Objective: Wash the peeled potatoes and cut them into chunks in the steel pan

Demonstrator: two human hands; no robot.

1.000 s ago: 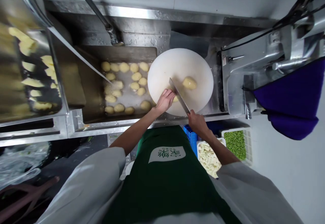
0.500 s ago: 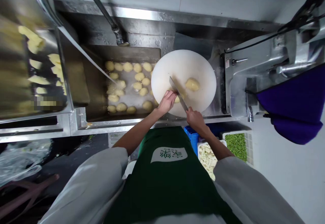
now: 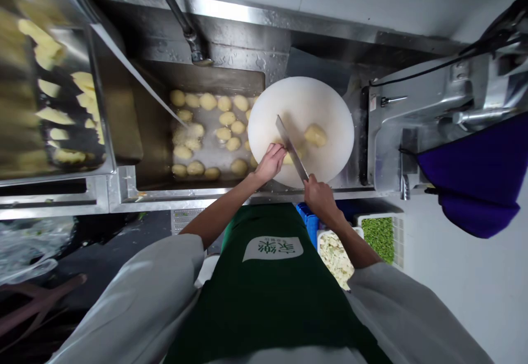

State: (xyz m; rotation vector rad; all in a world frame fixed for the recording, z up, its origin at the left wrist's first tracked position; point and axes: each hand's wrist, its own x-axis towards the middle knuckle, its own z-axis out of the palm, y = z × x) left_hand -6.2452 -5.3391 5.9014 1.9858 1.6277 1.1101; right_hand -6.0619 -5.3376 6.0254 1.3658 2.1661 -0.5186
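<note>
On the round white cutting board (image 3: pixel 334 100), my left hand (image 3: pixel 271 161) has its fingers pressed together on a peeled potato piece (image 3: pixel 289 158), which the hand and blade partly cover. My right hand (image 3: pixel 319 196) grips the handle of a long knife (image 3: pixel 291 147). The blade stands slanted right beside my left fingertips, over the potato piece. Another peeled potato (image 3: pixel 315 134) lies on the board to the right of the knife, apart from both hands.
Left of the board, several peeled potatoes (image 3: pixel 208 101) sit in a sink (image 3: pixel 218 78) under a running hose (image 3: pixel 132 70). A tray (image 3: pixel 111 155) at far left holds potato pieces. Crates with chopped greens (image 3: pixel 378 237) and pale slices (image 3: pixel 335 258) stand below the counter.
The view has shifted slightly. The knife blade has tilted and shows more of its flat side, still beside my left fingers. Both hands keep their holds.
</note>
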